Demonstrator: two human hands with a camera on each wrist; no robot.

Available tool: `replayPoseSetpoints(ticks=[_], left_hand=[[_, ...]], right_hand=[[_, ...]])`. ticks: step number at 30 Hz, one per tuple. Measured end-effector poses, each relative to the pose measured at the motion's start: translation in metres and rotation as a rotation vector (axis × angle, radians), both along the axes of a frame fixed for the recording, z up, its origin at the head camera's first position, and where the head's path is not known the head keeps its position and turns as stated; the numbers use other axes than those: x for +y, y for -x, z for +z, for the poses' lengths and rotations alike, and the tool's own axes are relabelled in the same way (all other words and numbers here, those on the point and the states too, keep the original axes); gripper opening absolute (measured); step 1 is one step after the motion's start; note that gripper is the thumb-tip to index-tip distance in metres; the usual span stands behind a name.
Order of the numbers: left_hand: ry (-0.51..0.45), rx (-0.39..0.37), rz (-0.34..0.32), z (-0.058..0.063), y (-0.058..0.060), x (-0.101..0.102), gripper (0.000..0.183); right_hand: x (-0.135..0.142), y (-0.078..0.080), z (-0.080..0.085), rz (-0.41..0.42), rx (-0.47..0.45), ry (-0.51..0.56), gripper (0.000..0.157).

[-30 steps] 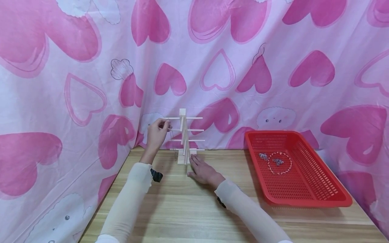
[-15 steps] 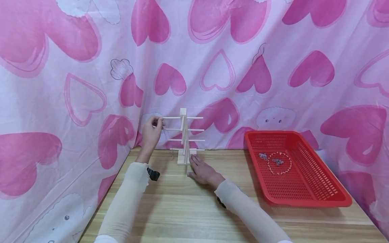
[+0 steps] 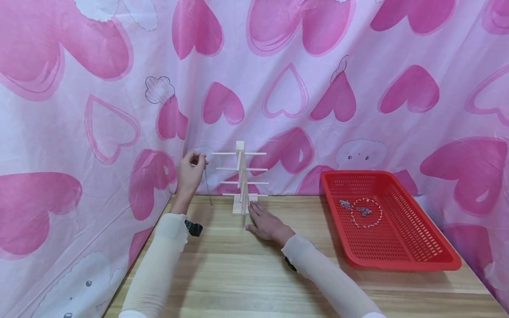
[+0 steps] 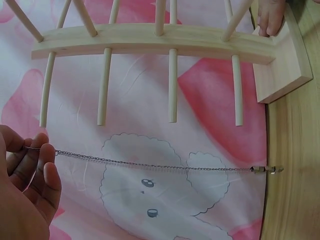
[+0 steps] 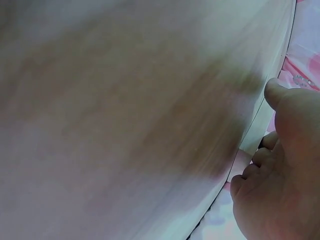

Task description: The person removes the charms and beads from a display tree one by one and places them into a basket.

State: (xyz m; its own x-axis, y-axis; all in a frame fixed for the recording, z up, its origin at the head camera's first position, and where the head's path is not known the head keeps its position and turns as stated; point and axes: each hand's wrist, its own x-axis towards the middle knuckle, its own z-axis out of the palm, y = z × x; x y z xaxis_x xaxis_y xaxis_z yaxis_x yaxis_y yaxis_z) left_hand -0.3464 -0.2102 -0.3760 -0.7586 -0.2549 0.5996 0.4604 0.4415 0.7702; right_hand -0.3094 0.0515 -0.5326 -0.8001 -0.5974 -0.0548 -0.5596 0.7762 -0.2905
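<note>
My left hand (image 3: 191,172) pinches one end of a thin silver chain necklace (image 4: 135,164), left of a wooden peg rack (image 3: 240,146). The chain hangs down apart from the pegs, with a small pendant (image 4: 260,170) at its low end. In the left wrist view, pale pegs (image 4: 104,87) stick out from the rack's upright, and none carries anything there. My right hand (image 3: 266,225) rests with straight fingers against the rack's base (image 4: 285,62). The right wrist view shows this hand (image 5: 295,160) beside blurred wood.
A red perforated basket (image 3: 405,266) stands on the right of the wooden table (image 3: 246,282). Inside lie a red-and-white beaded loop (image 3: 351,219) and silvery jewellery pieces (image 3: 344,204). A pink heart-patterned cloth (image 3: 286,35) hangs behind and at the sides.
My left hand has moved left, away from the rack, drawing the chain clear of the pegs so that it hangs free. The right hand has stayed on the base.
</note>
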Motion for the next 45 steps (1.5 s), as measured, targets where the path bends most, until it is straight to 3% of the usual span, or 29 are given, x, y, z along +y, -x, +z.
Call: replayPoseSetpoints(ticks=[7, 15, 18, 21, 24, 29, 38, 45], left_hand=[[0.024, -0.040, -0.009, 0.004, -0.009, -0.003, 0.020], [0.081, -0.005, 0.016, 0.005, -0.015, -0.004, 0.019], [0.087, 0.009, 0.010, 0.005, -0.017, -0.003, 0.019], [0.095, 0.024, 0.004, 0.005, -0.020, -0.002, 0.018], [0.104, 0.042, 0.001, 0.007, -0.025, -0.001, 0.017], [0.113, 0.080, -0.001, 0.009, -0.031, 0.002, 0.015], [0.127, 0.093, -0.035, 0.018, -0.048, 0.009, 0.013], [0.131, 0.143, -0.099, 0.030, -0.064, 0.023, 0.013]], right_hand=[[0.001, 0.004, -0.001, 0.005, -0.006, -0.014, 0.079], [0.007, 0.001, 0.011, -0.006, -0.040, 0.031, 0.074], [0.011, 0.000, 0.017, -0.017, -0.012, 0.061, 0.066], [0.015, 0.001, 0.025, -0.021, 0.046, 0.116, 0.044], [0.021, 0.005, 0.036, -0.002, 0.124, 0.168, 0.024], [0.035, 0.011, 0.060, 0.032, 0.195, 0.195, 0.020], [0.063, 0.007, 0.110, -0.009, 0.193, 0.194, 0.025], [0.092, 0.001, 0.149, -0.063, 0.188, 0.182, 0.033]])
